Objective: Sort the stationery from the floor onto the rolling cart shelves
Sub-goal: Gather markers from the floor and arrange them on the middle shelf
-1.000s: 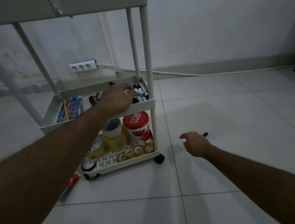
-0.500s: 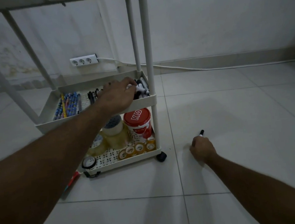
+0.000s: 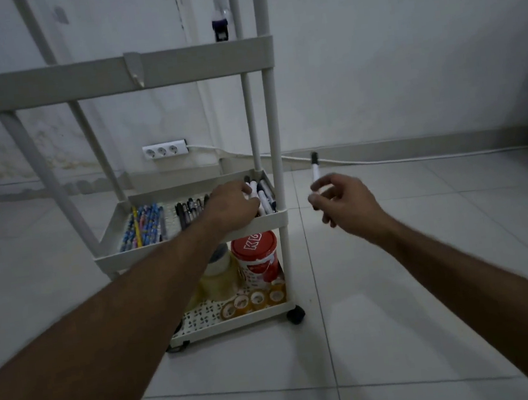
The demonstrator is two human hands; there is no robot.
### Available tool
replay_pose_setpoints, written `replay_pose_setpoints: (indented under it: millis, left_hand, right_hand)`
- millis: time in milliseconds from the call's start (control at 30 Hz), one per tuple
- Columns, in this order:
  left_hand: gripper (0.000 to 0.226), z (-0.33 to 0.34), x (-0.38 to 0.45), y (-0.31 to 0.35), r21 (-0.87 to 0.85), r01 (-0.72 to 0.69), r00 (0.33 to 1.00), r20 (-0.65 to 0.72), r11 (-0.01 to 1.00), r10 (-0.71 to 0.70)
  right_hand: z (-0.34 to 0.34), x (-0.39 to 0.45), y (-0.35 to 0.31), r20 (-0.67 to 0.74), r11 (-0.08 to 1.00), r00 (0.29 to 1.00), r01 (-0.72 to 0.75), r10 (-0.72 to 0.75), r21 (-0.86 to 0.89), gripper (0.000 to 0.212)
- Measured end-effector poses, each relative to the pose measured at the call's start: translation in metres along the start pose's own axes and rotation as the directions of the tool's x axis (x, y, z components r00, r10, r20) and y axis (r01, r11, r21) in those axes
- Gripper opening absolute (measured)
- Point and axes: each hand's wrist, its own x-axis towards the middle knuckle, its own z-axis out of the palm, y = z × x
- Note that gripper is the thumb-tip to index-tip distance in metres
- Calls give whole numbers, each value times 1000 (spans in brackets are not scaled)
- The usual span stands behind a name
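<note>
Marker (image 3: 314, 168): standing nearly upright in the air, just right of the rolling cart (image 3: 270, 107)
Right hand (image 3: 343, 203): pinching the marker's lower end between curled fingers
Left hand (image 3: 231, 206): lying over white markers (image 3: 264, 196) in the middle shelf (image 3: 192, 242), grip hidden
Bottom shelf: holding tape rolls (image 3: 254, 299) and a red tub (image 3: 256, 260)

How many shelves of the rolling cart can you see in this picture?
3. The top shelf sits near head height, the middle shelf holds pens and markers under the left hand, and the bottom shelf holds tape rolls and a red tub.
</note>
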Motion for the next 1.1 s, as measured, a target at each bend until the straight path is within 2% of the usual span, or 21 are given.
replay_pose_setpoints:
  millis: [167,300,367,567,767,967,1100]
  left_hand:
    - [41,-5,-7,3,3,-1,1000,29,1000,1]
    - [41,-9,-12,0,-7,-24,998,50,1000,24]
    - [41,-9,-15,-4,-2,-46,998,53,999,46]
    - [51,-7,-21,-10,77,-85,995,67,993,80]
    - [44,-8,-17,12,-6,-152,976,156,988,151]
    - [36,-6,-11,19,55,-126,976,184,991,114]
    - [41,-2,-11,10,64,-114,978,181,991,101]
  right_hand:
    - [-1,45,-48,161,999,986,48,-45,-15,23]
    - [16,59,-63,348,993,935,-28,66,-113,28]
    - [24,56,-63,397,988,911,-60,114,-146,30]
    - [30,41,-62,330,990,942,-8,55,-142,48]
    - [34,32,-58,285,994,953,-90,104,-64,74]
    - [37,34,-47,267,991,955,-125,132,-43,72]
    - [37,29,-32,150,994,982,-111,112,-12,63]
